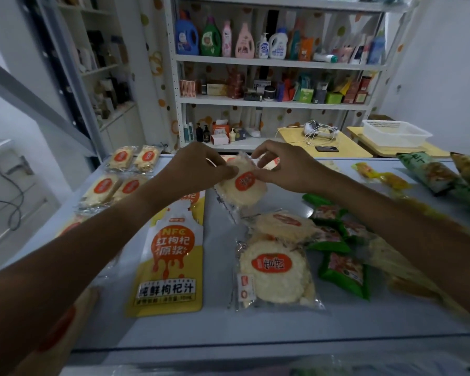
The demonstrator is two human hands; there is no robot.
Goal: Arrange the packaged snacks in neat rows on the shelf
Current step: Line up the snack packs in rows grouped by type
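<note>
While both hands meet over the far middle of the shelf [350,335], we see our left hand [198,169] and right hand [288,169] pinching one clear-wrapped rice cake packet [242,188] by its far edge. The packet is tilted, and its long axis runs from far left to near right, with the orange label facing up. Just near it lie two more round cakes [276,270], one partly over the other. A yellow juice pouch [171,256] lies to the left, its spout pointing far. Green snack packs [342,270] are crowded on the right. Four cake packets [120,175] sit in rows at the far left.
</note>
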